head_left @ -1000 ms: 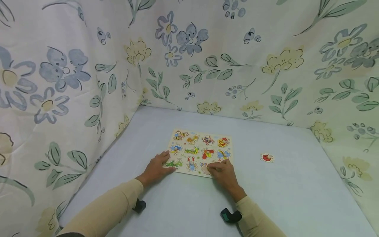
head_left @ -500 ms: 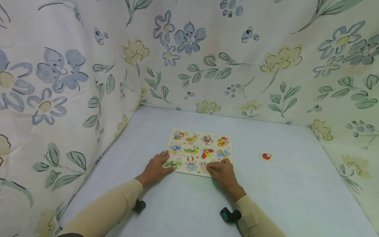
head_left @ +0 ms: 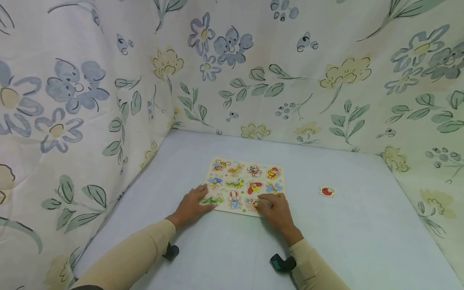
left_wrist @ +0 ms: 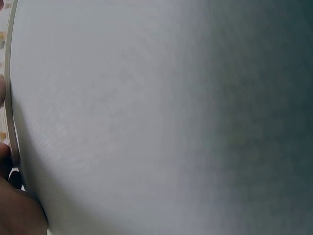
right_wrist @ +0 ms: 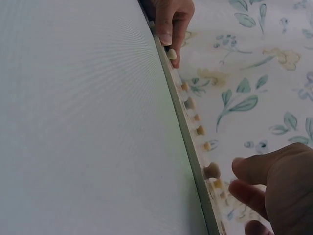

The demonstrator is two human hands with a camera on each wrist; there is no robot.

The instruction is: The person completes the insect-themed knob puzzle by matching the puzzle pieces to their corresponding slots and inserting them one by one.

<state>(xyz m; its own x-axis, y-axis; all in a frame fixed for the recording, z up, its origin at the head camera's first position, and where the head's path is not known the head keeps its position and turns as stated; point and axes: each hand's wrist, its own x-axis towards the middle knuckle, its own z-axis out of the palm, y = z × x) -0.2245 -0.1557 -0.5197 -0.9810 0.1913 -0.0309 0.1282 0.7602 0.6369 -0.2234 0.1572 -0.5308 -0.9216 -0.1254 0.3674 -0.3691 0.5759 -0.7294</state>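
Note:
A wooden peg puzzle board (head_left: 225,206) with insect pictures lies flat on the table. My left hand (head_left: 192,205) rests at its near left corner, fingers along the left side and thumb at the front edge. Only parts of that hand show in the left wrist view. Over the near right corner hovers my right hand (head_left: 277,211), partly covering a snail-like piece (head_left: 249,204). In the right wrist view its thumb (right_wrist: 249,170) and fingers stand apart, just off a round wooden knob (right_wrist: 212,171). A red ladybug piece (head_left: 328,191) lies on the table to the right.
A pale cloth covers the table (head_left: 224,249). Floral curtains (head_left: 232,92) hang behind it and along both sides. Dark wrist devices (head_left: 282,264) sit beneath both forearms. Several pegged pieces, such as a green caterpillar (head_left: 235,184), sit in the board.
My right hand has let go of the snail-like piece's knob; its fingers have spread and drawn slightly back. My left hand has stayed at the board's corner. The ladybug piece has not moved.

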